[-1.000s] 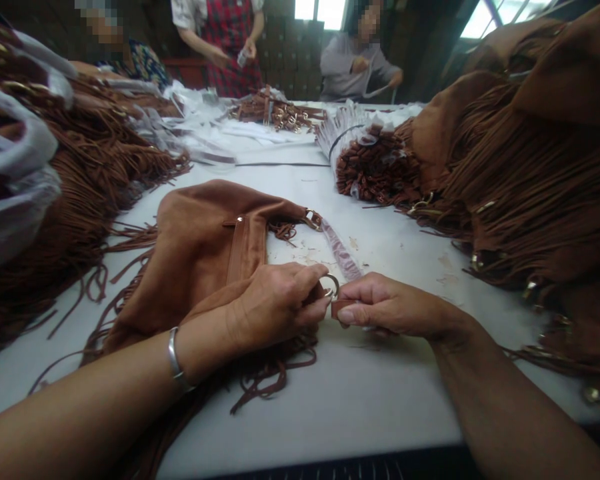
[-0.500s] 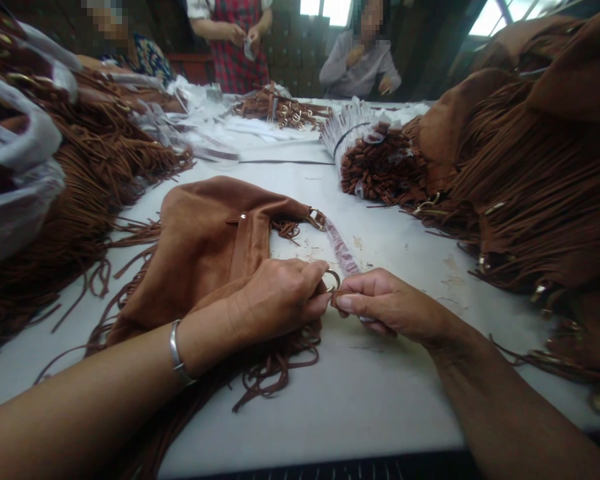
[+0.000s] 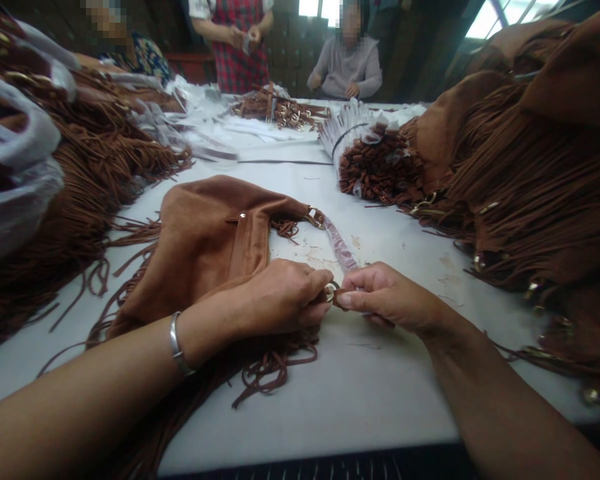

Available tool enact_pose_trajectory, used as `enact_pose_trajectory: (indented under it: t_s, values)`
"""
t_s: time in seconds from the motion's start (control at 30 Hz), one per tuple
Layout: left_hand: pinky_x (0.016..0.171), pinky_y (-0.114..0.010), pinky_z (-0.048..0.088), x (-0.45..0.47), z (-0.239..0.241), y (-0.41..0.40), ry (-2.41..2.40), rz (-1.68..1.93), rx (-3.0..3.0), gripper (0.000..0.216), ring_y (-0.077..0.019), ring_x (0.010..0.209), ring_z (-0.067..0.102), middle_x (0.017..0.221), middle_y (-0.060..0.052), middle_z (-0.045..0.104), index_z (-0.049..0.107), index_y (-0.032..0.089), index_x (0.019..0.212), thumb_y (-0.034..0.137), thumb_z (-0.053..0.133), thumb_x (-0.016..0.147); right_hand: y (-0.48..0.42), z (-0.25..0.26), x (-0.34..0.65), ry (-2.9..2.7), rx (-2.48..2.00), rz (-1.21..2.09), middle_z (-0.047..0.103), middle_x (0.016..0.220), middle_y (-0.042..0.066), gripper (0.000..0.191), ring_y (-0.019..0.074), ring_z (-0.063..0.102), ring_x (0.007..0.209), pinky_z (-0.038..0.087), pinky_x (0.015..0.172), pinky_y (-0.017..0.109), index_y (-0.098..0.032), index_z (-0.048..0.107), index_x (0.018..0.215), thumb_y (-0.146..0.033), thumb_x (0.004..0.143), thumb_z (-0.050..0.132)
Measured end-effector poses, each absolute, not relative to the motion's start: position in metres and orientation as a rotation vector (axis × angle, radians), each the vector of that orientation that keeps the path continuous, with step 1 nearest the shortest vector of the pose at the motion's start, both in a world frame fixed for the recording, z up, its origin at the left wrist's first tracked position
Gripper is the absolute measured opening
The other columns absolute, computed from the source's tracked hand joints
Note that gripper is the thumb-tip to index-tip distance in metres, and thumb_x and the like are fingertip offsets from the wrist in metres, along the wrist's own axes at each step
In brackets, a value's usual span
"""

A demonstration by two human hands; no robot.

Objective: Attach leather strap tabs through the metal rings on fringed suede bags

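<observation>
A brown suede bag with long fringe lies on the white table in front of me. Its strap, wrapped in clear plastic, runs from a metal ring at the bag's far corner down to my right hand. My right hand pinches the strap's brown end. Against it, my left hand grips the near corner of the bag beside a metal ring. The strap end meets this ring; whether it passes through is hidden by my fingers.
Fringed bags are heaped at left and right. A bundle of plastic-wrapped straps stands beyond my right hand. Farther back lie loose buckled straps. Several people are across the table, one in a checked apron.
My hands have come slightly closer together, and the strap end now sits at the ring. Across the table, the person in grey has lowered their hands and shifted left.
</observation>
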State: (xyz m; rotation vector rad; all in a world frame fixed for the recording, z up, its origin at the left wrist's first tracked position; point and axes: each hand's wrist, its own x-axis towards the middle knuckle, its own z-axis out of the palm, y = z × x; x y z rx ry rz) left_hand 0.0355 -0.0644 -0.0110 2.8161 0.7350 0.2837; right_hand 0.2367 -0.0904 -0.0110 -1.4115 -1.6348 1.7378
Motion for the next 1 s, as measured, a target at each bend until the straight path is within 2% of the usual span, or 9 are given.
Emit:
enact_pose_trajectory:
  t_s: [0.13,0.33,0.57,0.83,1.0]
  values:
    - [0.058,-0.023,0.04,0.038,-0.009,-0.07,0.842,0.173,2.785,0.012,-0.0151,0.063,0.056,0.072,-0.002,0.058,0.051,0.015,0.087,0.027,0.048,0.085,-0.088,-0.011,0.239,-1.687,-1.419,1.775,0.04,0.046,-0.007,0.031,0.0036,0.033,0.036,0.022,0.033,0.014,-0.014,0.051,0.067,-0.041,0.073,0.064]
    - [0.053,-0.029,0.043,0.049,-0.009,-0.076,1.221,0.041,2.803,0.024,-0.0217,0.063,0.059,0.075,-0.007,0.06,0.054,0.014,0.082,0.034,0.042,0.088,-0.092,-0.01,0.232,-1.764,-1.488,1.495,0.039,0.041,-0.007,0.029,0.0038,0.029,0.034,0.02,0.032,0.014,-0.014,0.051,0.066,-0.039,0.079,0.056]
    - [0.047,-0.027,0.038,0.037,-0.005,-0.063,0.898,-0.055,2.877,0.022,-0.0201,0.055,0.058,0.067,-0.003,0.06,0.052,0.015,0.084,0.035,0.042,0.088,-0.091,-0.016,0.23,-1.676,-1.419,1.589,0.036,0.039,-0.008,0.026,0.0043,0.032,0.032,0.022,0.031,0.015,-0.012,0.057,0.069,-0.036,0.073,0.062]
    - [0.046,-0.026,0.035,0.034,-0.005,-0.07,0.614,-0.054,2.924,0.016,-0.0164,0.054,0.056,0.066,-0.001,0.059,0.052,0.016,0.08,0.031,0.049,0.084,-0.08,-0.02,0.243,-1.777,-1.136,1.816,0.046,0.049,-0.004,0.026,0.0037,0.034,0.04,0.022,0.036,0.015,-0.009,0.06,0.07,-0.033,0.068,0.07]
    - [0.047,-0.027,0.036,0.035,-0.005,-0.076,0.648,-0.034,2.995,0.018,-0.0179,0.055,0.056,0.068,-0.002,0.059,0.052,0.015,0.08,0.033,0.049,0.083,-0.076,-0.018,0.246,-1.806,-1.183,1.826,0.043,0.046,-0.006,0.027,0.004,0.033,0.038,0.022,0.035,0.015,-0.01,0.059,0.071,-0.035,0.07,0.069]
